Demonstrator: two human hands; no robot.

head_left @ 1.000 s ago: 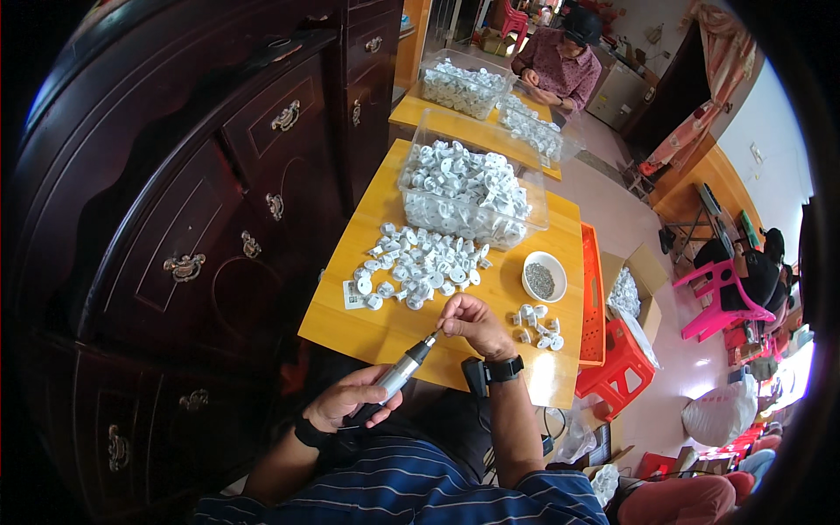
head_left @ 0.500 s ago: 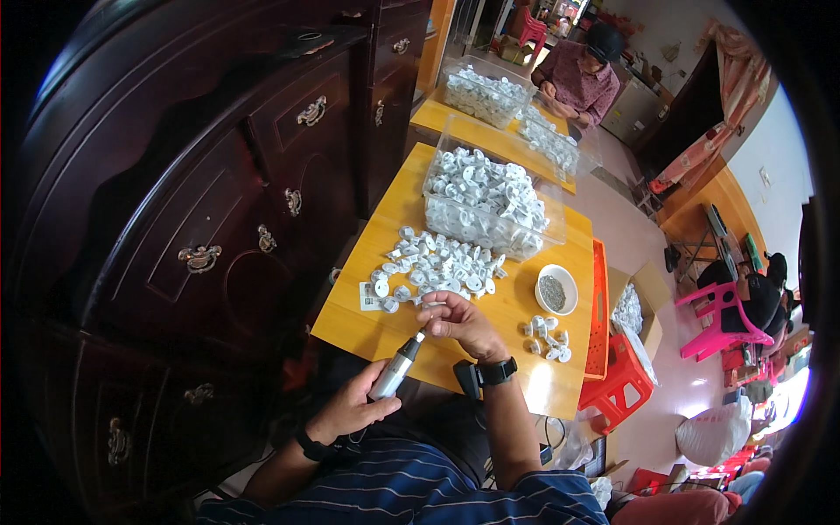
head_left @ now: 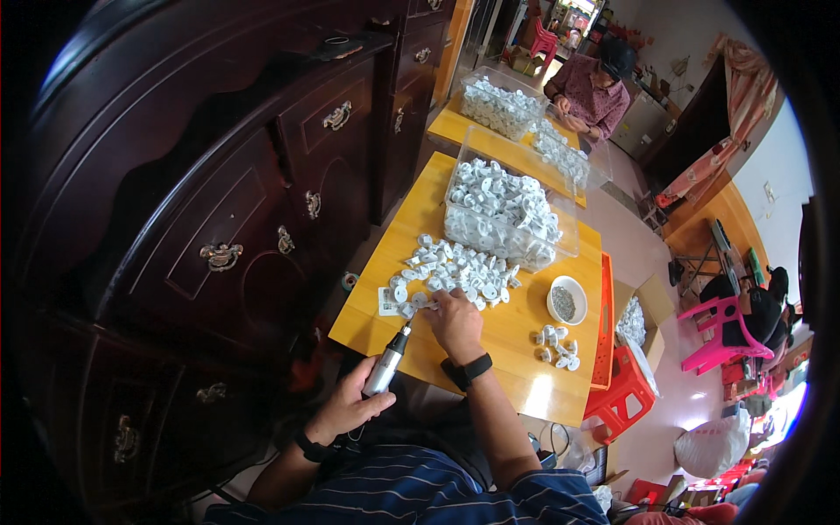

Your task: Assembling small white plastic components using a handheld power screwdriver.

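My left hand [head_left: 357, 401] is wrapped round a silver and black electric screwdriver [head_left: 386, 363], whose bit points up and away from me over the near part of the table. My right hand [head_left: 457, 325] is at the near edge of a loose pile of small white plastic parts [head_left: 464, 269]. Its fingers are bent down and pinched at a white plastic part [head_left: 423, 300]; the fingertips are partly hidden by the hand. Just left of there, a small printed white card [head_left: 387, 303] lies under the pile's edge.
Behind the pile stands a clear bin [head_left: 510, 241] full of white parts. To the right are a white bowl [head_left: 578, 286] of small metal pieces and a small group of parts [head_left: 560, 349]. A dark cabinet [head_left: 219, 201] borders the left. A person [head_left: 588, 98] sits at the farther table.
My right hand has moved away from the screwdriver tip to the pile's near edge. The screwdriver stays in my left hand. The whole view has shifted slightly.
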